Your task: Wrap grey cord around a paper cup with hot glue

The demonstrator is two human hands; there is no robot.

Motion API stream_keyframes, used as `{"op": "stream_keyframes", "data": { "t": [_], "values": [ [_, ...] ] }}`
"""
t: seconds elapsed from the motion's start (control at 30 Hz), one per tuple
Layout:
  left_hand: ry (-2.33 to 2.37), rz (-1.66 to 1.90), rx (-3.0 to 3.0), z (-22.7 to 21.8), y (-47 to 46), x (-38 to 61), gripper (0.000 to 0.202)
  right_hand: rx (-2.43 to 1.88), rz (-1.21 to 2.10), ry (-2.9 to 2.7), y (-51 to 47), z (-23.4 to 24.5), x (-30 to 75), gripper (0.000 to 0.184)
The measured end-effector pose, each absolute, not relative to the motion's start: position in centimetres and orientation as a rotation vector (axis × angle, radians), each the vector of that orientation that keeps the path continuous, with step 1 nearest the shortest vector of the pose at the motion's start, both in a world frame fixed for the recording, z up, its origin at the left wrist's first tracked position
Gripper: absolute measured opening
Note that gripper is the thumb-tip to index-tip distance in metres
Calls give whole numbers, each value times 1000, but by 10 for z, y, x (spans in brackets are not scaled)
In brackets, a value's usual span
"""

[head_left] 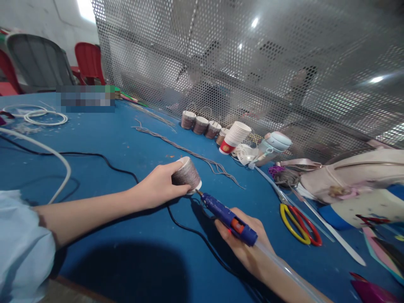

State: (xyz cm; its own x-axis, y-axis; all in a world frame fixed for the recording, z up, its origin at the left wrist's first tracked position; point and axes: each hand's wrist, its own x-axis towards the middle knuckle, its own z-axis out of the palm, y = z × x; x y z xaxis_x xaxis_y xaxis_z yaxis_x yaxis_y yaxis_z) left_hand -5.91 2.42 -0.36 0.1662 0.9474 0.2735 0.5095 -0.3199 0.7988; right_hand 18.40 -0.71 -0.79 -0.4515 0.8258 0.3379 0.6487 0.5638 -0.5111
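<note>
My left hand [162,183] is closed round a paper cup [187,176] wrapped in grey-brown cord, which lies tilted with its white base toward the right. My right hand [244,240] grips a blue hot glue gun [221,210], and a clear glue stick [284,269] runs out of its back. The gun's nozzle meets or nearly meets the cup at its base edge; I cannot tell which. Behind the cup, loose strands of grey cord [186,149] stretch across the blue table [126,235].
Several wrapped cups [200,125] stand by the perforated metal panel [221,50], beside stacked paper cups [235,136] and a light-blue bottle [274,145]. Scissors [296,223] and a pale bag [350,170] are at right. A black cable [104,156] crosses the table; white coils [46,118] lie far left.
</note>
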Motion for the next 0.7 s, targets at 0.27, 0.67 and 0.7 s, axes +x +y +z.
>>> {"op": "stream_keyframes", "data": {
  "t": [0.27, 0.67, 0.7],
  "values": [
    [1346, 1047, 1943, -2, 25, -61, 13, -1323, 431, -2202, -6, 4, 184, 25],
    [1279, 994, 1935, -3, 27, -63, 15, -1431, 568, -2137, -8, 10, 186, 28],
    [1278, 992, 1940, -3, 27, -63, 15, -1437, 569, -2129, -9, 10, 186, 28]
  ]
}}
